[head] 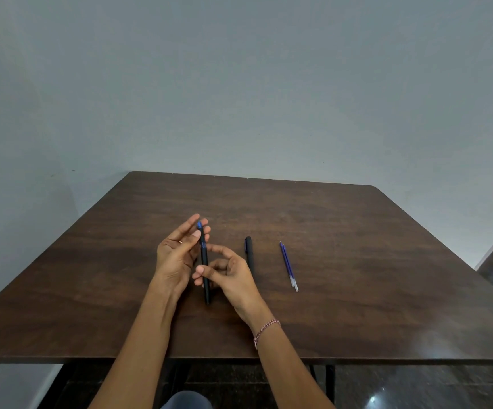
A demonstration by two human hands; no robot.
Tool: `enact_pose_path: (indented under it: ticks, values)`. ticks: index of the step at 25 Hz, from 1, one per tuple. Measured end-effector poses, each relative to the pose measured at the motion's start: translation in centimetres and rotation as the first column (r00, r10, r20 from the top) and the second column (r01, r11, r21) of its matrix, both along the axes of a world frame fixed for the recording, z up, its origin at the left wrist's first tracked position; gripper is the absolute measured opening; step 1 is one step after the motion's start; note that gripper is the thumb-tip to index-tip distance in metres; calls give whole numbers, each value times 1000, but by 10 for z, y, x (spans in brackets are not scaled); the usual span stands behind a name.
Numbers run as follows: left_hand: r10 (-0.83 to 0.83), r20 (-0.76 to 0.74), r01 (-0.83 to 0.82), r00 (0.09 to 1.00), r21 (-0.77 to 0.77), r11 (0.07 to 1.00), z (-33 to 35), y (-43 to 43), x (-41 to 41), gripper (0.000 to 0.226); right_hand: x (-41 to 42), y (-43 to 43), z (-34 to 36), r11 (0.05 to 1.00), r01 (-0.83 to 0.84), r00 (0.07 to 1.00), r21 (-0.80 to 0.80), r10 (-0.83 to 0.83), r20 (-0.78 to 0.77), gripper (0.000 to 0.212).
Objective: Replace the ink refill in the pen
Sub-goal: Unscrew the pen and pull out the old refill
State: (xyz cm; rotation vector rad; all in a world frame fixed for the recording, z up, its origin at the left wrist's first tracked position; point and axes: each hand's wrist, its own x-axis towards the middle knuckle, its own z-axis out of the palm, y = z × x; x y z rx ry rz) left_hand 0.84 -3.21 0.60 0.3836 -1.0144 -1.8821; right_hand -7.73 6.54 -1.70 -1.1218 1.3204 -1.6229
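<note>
two hands are sharing one dark pen (204,270) above the table (357,231). the left hand (177,255) is pinching its far, blue end with thumb and fingers, likely to twist it off, while the right hand (227,273) is closing loosely round the barrel to steady it. two blue refills (288,265) are lying well right of the right hand, a second dark pen (249,253) just beside it.

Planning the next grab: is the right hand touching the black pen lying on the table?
Apart. The head view shows bare table between right hand and lying pen.
</note>
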Motion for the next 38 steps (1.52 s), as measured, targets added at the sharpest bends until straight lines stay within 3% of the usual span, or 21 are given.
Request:
enact_pose_path:
  ticks: [6,17,20,22,24,25,27,32,38]
  values:
    - [198,-13,-197,980,33,980,0,-3,0,29,4,3,2,999,-28,999,35,29,-27,39]
    - [408,-98,-391,908,154,908,-6,-14,6,24,7,4,2,997,-46,995,60,51,-84,35]
    - [497,-30,-485,868,172,857,-11,-17,7,25,7,4,2,997,-41,995,59,46,-86,35]
    - [586,197,-604,786,36,797,-14,-17,5,31,7,4,2,998,-37,998,50,40,-58,35]
    - [689,478,-664,545,-256,702,-16,-16,4,34,6,3,2,999,-27,999,35,28,-28,36]
    - [727,532,-641,434,-384,664,-16,-14,4,33,5,2,1,999,-22,1000,27,22,-18,37]
    - [768,548,-576,332,-527,625,-16,-10,5,30,4,1,0,1000,-15,1000,15,15,-8,38]
    - [752,609,-473,252,-601,645,-12,-4,3,30,4,0,-1,1000,-1,1000,-1,1,1,39]
    - [744,616,-475,259,-589,653,-15,-10,4,32,4,1,0,999,10,1000,-32,-10,0,39]
